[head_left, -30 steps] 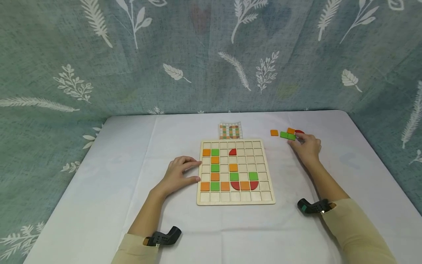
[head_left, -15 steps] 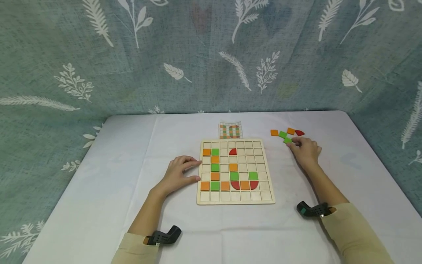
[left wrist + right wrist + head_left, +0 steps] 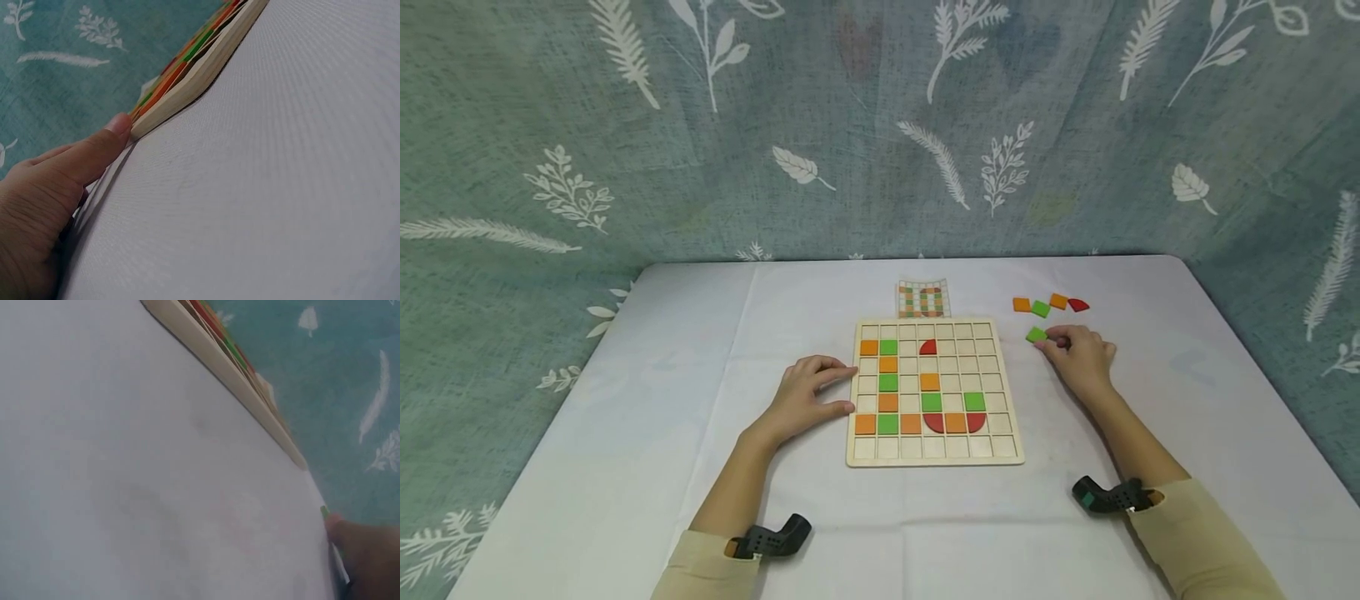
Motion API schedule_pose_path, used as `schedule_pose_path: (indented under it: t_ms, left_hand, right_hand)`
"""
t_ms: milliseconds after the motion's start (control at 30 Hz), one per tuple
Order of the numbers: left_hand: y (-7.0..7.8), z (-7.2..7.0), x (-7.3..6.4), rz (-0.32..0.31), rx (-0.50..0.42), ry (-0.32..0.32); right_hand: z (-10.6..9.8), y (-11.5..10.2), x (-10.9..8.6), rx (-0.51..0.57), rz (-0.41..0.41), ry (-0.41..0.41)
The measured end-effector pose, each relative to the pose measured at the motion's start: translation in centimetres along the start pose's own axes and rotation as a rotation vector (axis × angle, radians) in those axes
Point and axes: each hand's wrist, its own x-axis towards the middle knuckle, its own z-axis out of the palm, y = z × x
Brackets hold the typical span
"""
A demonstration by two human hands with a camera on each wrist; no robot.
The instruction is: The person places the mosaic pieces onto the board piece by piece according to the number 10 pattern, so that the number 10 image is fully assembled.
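My right hand [image 3: 1081,357] pinches a green square tile [image 3: 1036,334] between thumb and fingers, right of the wooden grid board [image 3: 936,452]. In the right wrist view only a sliver of that tile [image 3: 324,512] shows past the thumb. My left hand [image 3: 805,396] rests at the board's left edge, with the thumb and a fingertip touching the rim and the fingers loosely spread. The left wrist view has the thumb [image 3: 119,125] against the board's corner. Orange, green and red pieces sit in several of the board's cells.
Beyond the board lies a small pattern card [image 3: 923,298] printed with a coloured grid. Loose pieces lie at the back right: an orange tile [image 3: 1022,305], a green tile [image 3: 1041,309], another orange tile [image 3: 1058,301] and a red quarter-round piece [image 3: 1078,305]. A white cloth covers the table.
My right hand has drawn one green tile out of the loose pieces and moved it toward me and left, nearer the board. The left hand stays at the board's edge.
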Motion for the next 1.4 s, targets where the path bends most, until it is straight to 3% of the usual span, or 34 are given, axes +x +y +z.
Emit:
schedule_pose_path:
  t_ms: [433,633,900,1400]
  left_hand:
    - [0.1,-0.1,-0.1,0.007,0.001,0.011]
    - [-0.2,0.1,-0.1,0.036,0.008,0.043]
    - [0.1,-0.1,-0.1,0.001,0.005,0.009]
    - [0.1,0.0,0.0,-0.011,0.002,-0.002]
  right_hand:
    - [1.1,-2.8,-1.2,0.094,-0.064,-0.103]
    - [1.5,-4.5,-1.7,0.130,-0.155,-0.110]
    - [2.4,-6.7,-2.0,0.148,-0.277,-0.117]
    - [4.1,-9.0,-2.0,0.189,-0.369,-0.203]
